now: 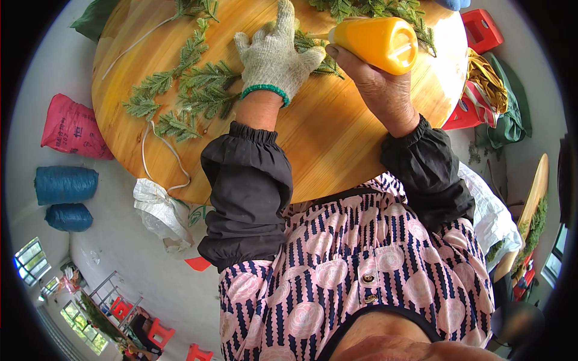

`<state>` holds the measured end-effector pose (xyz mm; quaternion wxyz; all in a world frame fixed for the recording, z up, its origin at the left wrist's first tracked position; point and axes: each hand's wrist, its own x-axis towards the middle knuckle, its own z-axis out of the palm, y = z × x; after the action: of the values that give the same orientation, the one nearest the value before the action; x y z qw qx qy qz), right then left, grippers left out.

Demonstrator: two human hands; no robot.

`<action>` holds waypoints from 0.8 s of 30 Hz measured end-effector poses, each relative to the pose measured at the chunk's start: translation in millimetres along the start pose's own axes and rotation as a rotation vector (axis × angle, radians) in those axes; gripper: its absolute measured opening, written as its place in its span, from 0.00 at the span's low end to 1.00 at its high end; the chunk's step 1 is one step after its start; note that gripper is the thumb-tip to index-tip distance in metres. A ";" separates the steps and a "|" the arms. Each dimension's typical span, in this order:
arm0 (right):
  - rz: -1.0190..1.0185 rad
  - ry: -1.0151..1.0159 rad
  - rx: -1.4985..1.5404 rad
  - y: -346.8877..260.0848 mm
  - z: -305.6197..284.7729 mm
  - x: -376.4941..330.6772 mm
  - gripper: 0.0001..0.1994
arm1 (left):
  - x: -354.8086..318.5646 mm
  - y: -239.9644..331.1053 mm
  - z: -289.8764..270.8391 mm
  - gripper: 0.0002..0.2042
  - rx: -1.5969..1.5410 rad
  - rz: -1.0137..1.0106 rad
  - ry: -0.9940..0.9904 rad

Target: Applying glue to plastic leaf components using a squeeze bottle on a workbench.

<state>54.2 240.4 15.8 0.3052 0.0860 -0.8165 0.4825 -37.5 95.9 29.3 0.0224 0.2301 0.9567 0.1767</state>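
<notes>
The yellow bottle [379,45], over the worktop's [325,144] far right part, is tipped sideways with its nozzle leftward; it looks like thin, squeezable plastic, probably light but slick, best taken round its wide body, where the bare right hand [385,93] has a wrapped grip. At the worktop's far middle, the gloved left hand [272,63] spreads its fingers wide over green sprigs [208,90], which should be light and springy, best pinched by the stems.

Round wooden table [337,138], red stools [159,334], pale grey floor [138,256], bright paned windows [32,262]
</notes>
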 end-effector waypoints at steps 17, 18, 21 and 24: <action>-0.083 -0.024 -0.237 -5.2 -3.7 -3.2 0.11 | 0.0 1.2 -1.4 0.49 0.035 0.017 0.027; -0.122 -0.052 -0.326 -6.0 -4.7 -3.0 0.11 | -0.6 1.4 -0.6 0.50 0.029 0.034 0.063; -0.129 -0.045 -0.306 -8.5 -5.2 -3.2 0.10 | 3.0 -2.1 2.8 0.50 0.068 0.035 0.033; 0.127 0.038 0.038 -11.9 -3.5 -4.2 0.09 | 3.2 -13.2 13.0 0.49 0.026 0.057 -0.003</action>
<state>64.1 236.6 23.4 0.2879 0.0305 -0.8051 0.5177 -44.4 90.6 12.7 0.0160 0.2578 0.9519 0.1645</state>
